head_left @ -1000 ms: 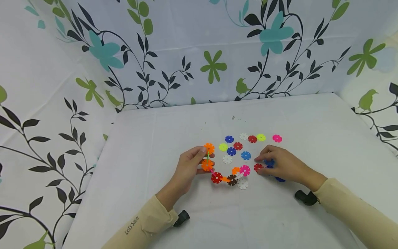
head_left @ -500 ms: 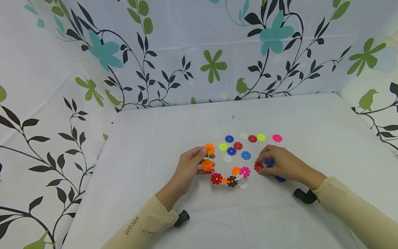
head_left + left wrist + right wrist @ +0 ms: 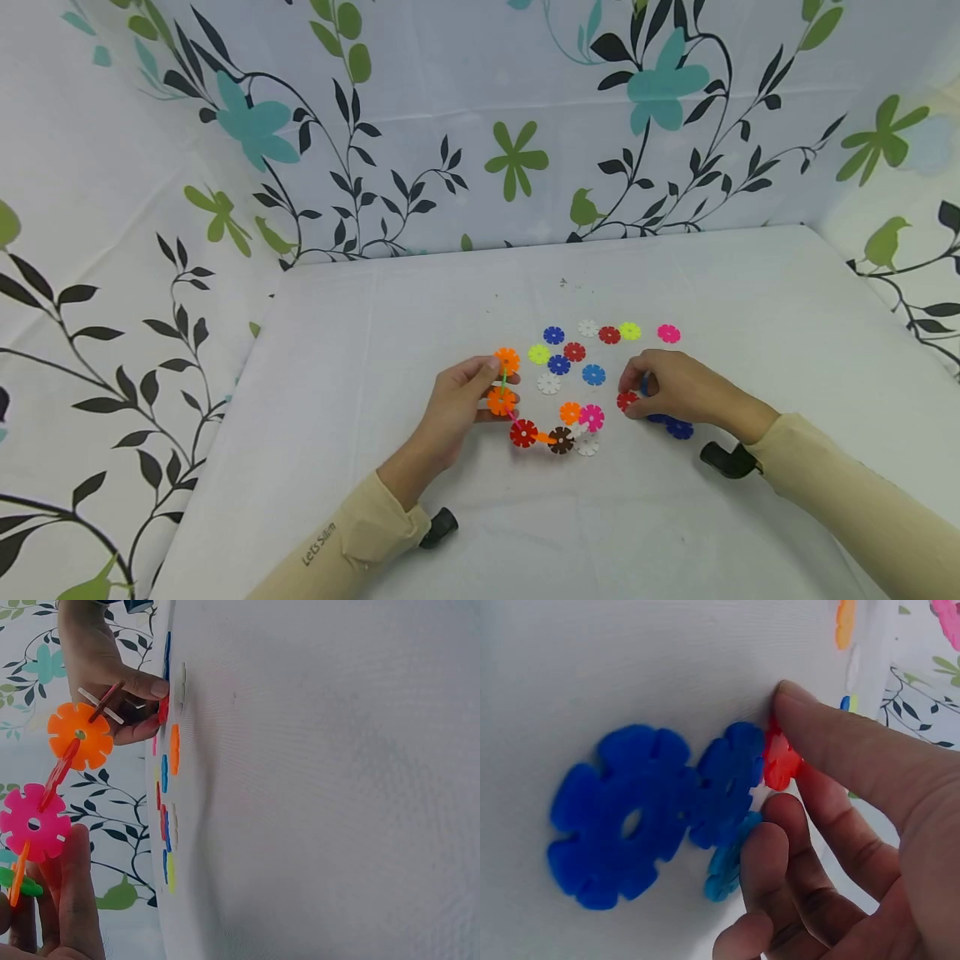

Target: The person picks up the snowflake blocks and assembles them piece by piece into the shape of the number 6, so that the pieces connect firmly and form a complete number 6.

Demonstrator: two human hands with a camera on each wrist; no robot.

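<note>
On the left, my left hand [image 3: 444, 410] holds up a chain of interlocking notched plastic discs by its upper end, thumb in front. Orange discs [image 3: 501, 402], a green one edge-on, a red disc [image 3: 523, 432] and a brown disc [image 3: 561, 440] make up part of this chain, which curves down to the right. My right hand [image 3: 682, 387] pinches a loose red disc [image 3: 781, 759] between thumb and index finger at the tabletop. Its other fingers curl beside a light blue disc [image 3: 731, 859]. Two dark blue discs [image 3: 622, 817] lie beside that hand.
Behind the hands, loose discs lie scattered on the white-covered table [image 3: 360, 333], among them a light blue disc [image 3: 593, 374], a yellow disc [image 3: 539, 354] and a pink disc [image 3: 669, 333]. Near the chain's lower end are an orange disc [image 3: 570, 412] and a pink disc [image 3: 592, 417]. A patterned cloth stands behind.
My right hand has shifted slightly right with the red disc in its pinch, and the dark blue discs beneath show more. The left hand and chain have barely moved.
</note>
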